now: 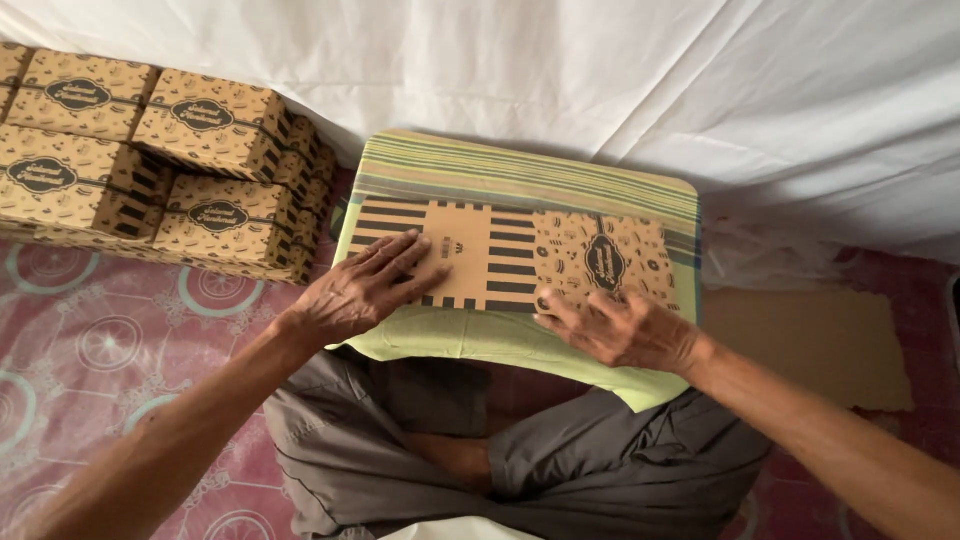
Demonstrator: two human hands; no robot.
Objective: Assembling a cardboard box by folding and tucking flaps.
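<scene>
Two flat palms press the unfolded carton (510, 258); left hand (362, 290) spread wide; right hand (625, 325) likewise, gripping nothing.

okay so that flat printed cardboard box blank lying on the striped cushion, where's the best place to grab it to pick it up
Probably its near long edge, from the person's side. The flat box blank lies pressed flat on the cushion under the left hand and right hand, so only edges offer a pinch.
</scene>
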